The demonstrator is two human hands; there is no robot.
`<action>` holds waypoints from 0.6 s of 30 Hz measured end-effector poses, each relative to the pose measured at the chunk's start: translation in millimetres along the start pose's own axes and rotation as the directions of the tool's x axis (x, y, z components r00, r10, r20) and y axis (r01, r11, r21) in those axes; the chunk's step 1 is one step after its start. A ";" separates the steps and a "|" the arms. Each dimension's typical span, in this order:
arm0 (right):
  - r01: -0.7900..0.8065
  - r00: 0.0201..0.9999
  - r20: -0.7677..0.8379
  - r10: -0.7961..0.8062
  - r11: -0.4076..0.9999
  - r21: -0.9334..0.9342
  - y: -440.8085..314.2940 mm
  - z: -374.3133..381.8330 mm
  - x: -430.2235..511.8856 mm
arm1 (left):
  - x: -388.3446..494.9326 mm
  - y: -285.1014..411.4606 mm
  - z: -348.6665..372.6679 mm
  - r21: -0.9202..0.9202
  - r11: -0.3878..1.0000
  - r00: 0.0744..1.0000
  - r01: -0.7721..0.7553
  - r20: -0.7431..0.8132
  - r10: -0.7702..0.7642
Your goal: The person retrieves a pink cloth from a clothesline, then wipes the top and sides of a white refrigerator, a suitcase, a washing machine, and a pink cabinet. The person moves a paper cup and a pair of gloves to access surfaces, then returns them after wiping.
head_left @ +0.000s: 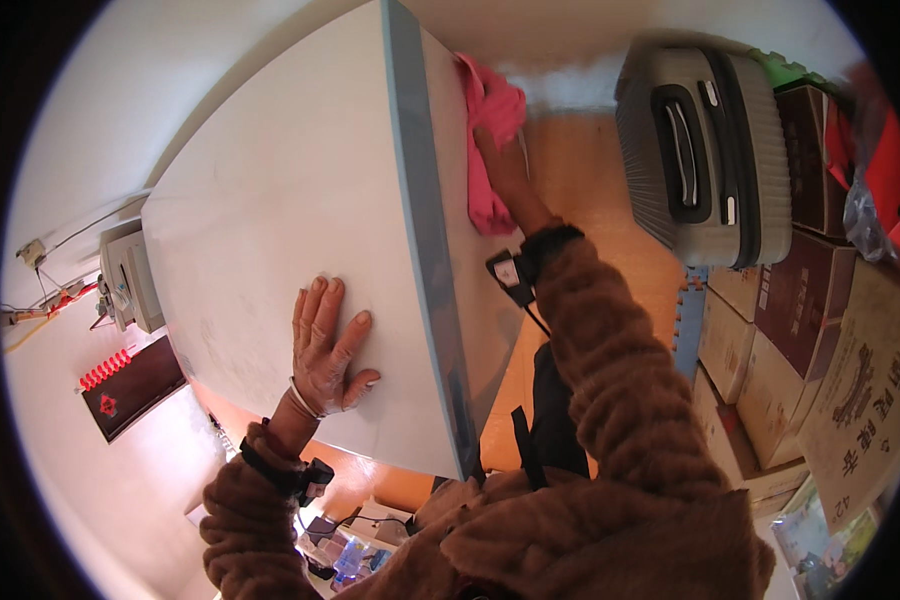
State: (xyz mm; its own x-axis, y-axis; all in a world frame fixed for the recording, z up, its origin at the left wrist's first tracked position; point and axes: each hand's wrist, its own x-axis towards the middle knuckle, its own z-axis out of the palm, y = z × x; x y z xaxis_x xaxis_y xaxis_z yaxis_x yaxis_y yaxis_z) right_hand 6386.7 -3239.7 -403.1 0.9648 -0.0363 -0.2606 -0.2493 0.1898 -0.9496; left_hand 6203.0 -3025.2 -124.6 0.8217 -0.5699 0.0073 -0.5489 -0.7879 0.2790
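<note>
A large white cabinet or appliance (285, 187) with a blue-grey edge strip (420, 195) stands directly before me. On its broad white face my left hand (322, 345) lies flat, fingers spread, holding nothing. A white bracelet circles that wrist. My right hand (493, 146) reaches along the adjoining narrow white side (450, 150), holding a pink cloth (495, 101) against it. Folds of the cloth hide most of the fingers, and part of it hangs below the hand. Faint grey smudges mark the broad face near my left hand.
A grey ribbed suitcase (709, 157) stands right of my right arm, beside stacked cartons (806, 300) bearing writing. Orange flooring (577, 157) shows between suitcase and cabinet. At left are a grey box-like device (131, 277) and a dark wall calendar (135, 386). Small items (352, 555) lie below.
</note>
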 end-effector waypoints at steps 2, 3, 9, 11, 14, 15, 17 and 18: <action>-0.023 1.000 -0.014 0.023 1.000 -0.006 32.0 -11.0 -55.7 | 0.4 0.1 -0.1 0.006 1.000 1.000 -0.008 0.000 0.008; -0.038 0.999 -0.032 0.039 0.999 0.009 42.0 -15.7 -90.7 | 0.4 -0.1 -0.1 -0.001 1.000 1.000 -0.008 -0.007 0.008; -0.330 0.944 0.029 0.330 0.928 0.176 -0.9 -16.9 -275.4 | -0.4 -1.6 1.4 0.016 0.999 0.999 -0.036 -0.005 0.037; -0.169 0.977 0.152 0.147 0.975 0.142 -33.9 -16.0 -296.2 | -0.2 -2.1 1.9 0.010 0.999 0.999 -0.037 -0.008 0.037; 0.098 0.978 0.178 -0.112 0.991 0.087 -56.5 -12.9 -267.1 | -0.3 -2.7 1.9 0.028 0.998 0.999 -0.049 -0.004 0.049; 0.093 0.982 0.156 -0.108 0.991 0.100 -55.3 -11.7 -248.6 | -0.8 -2.9 2.0 0.033 0.998 0.999 -0.048 -0.004 0.048; 0.091 0.988 0.110 -0.105 0.988 0.128 -41.0 -10.5 -208.1 | -1.5 -3.5 2.2 0.036 0.998 0.999 -0.044 0.001 0.044; 0.077 0.993 0.078 -0.088 0.988 0.135 -28.9 -11.1 -189.6 | -2.3 -3.4 2.3 0.034 0.999 0.999 -0.040 0.002 0.040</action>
State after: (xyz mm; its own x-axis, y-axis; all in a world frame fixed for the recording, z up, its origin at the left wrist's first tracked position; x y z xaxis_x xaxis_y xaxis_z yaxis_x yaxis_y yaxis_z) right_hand 6210.0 -3249.2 -328.2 0.9865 0.0238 -0.1619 -0.1611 0.3170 -0.9347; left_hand 6202.6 -3021.8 -127.7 0.7988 -0.6013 0.0168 -0.5863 -0.7720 0.2456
